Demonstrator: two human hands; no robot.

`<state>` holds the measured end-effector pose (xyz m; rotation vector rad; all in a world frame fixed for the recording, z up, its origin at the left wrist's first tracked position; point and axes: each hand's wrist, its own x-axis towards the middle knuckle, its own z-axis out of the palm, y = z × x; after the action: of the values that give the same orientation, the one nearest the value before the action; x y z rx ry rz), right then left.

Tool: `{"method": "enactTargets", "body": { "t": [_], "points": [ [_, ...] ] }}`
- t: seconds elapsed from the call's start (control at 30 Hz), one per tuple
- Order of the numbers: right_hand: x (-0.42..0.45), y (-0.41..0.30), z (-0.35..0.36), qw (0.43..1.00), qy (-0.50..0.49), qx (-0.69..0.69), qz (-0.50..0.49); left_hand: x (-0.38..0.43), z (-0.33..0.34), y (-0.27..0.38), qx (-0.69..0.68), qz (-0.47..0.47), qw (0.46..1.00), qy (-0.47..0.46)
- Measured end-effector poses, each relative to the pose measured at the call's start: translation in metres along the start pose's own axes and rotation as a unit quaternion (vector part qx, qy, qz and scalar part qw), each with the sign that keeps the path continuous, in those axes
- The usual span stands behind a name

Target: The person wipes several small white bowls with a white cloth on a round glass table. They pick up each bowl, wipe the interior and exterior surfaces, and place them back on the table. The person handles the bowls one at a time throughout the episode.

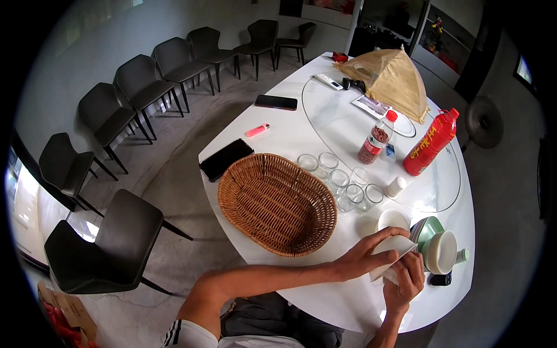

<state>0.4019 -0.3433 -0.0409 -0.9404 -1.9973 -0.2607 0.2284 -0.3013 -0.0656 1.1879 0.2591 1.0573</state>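
Observation:
My left hand (378, 254) grips a white bowl (394, 248) by its rim, tilted above the near right part of the table. Against the bowl's lower side, my right hand (408, 276) holds a white cloth or tissue (392, 277), partly hidden by the fingers. Just beyond my left hand stands another white bowl (394, 219). To the right of my hands are a tilted stack of cream bowls (441, 253) and a stack of dishes with a green one (431, 232) on the outside.
An empty wicker basket (278, 204) stands left of several drinking glasses (354, 193). Farther back are a white container (396, 187), a bottle of reddish nuts (376, 137), a red bottle (431, 141) and a food cover (387, 74). Phones (226, 159) lie left; chairs (130, 235) line the wall.

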Motion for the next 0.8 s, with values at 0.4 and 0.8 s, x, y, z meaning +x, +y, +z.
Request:
{"method": "enactTargets", "body": {
  "t": [0.4, 0.8],
  "points": [
    [0.000, -0.007, 0.006, 0.994, 0.030, 0.084, -0.070, -0.001, -0.003, -0.005, -0.037, -0.006, 0.999, -0.023],
    [-0.005, -0.006, 0.003, 0.997, 0.023, -0.073, -0.031, 0.000, -0.003, -0.007, -0.039, -0.034, 0.999, -0.014]
  ]
}}
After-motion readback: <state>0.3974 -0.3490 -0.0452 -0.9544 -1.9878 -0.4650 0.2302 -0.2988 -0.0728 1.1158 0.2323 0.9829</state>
